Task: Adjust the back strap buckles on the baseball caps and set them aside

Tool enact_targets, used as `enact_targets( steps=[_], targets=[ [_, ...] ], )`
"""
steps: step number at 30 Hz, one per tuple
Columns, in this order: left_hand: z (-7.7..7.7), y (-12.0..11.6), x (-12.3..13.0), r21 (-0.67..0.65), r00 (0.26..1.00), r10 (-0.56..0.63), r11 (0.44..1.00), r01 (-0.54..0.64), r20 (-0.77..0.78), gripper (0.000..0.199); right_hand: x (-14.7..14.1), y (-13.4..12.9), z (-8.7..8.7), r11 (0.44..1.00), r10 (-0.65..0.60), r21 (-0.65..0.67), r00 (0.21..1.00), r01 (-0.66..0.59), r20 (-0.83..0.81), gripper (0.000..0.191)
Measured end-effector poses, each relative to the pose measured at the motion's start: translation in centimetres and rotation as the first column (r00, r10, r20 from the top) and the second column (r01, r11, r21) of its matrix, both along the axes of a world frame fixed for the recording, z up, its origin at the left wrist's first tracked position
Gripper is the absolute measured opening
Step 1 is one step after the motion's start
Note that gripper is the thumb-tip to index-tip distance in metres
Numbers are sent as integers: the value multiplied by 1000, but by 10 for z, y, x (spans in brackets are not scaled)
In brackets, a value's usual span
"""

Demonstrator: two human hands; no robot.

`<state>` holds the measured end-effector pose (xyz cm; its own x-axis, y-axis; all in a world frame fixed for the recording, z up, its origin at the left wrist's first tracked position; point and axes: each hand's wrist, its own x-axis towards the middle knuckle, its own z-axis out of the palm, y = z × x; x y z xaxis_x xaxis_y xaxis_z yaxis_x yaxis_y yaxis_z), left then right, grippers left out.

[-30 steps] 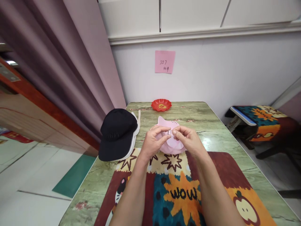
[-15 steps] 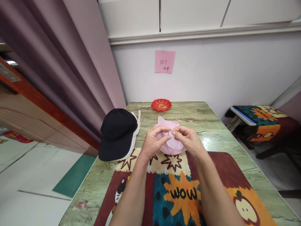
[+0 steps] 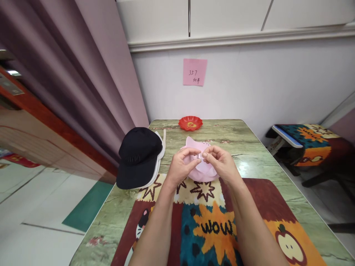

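Observation:
A pink cap [image 3: 204, 173] lies upturned near the middle of the table, its strap raised between my hands. My left hand [image 3: 183, 165] pinches the strap at a small metal buckle [image 3: 199, 156]. Just to the right of the buckle, my right hand [image 3: 222, 162] has thumb and forefinger pressed together on the strap's end. Left of the hands, a black cap [image 3: 138, 157] rests on a white cap [image 3: 158, 169], of which only the edge and a strap show.
A red scalloped dish [image 3: 190, 123] stands at the back of the green table [image 3: 230, 129]. Under my forearms lies a colourful mat [image 3: 210, 229]. Behind are a white wall with a pink note [image 3: 195, 72] and a curtain at left. A stool [image 3: 310, 138] stands at right.
My left hand and the buckle have shifted slightly left, and a small gap has opened between the fingertips of my two hands. The caps and dish have stayed put.

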<state>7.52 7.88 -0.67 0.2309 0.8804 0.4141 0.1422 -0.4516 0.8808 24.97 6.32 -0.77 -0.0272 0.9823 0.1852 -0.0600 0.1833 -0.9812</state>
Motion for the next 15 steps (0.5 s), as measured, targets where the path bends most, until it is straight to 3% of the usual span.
enact_targets(
  steps=[15],
  targets=[
    [4, -3, -3, -35, 998, -56, 998, 57, 12, 21, 1, -3, 8, 998, -16, 63, 994, 9, 109, 32]
  ],
)
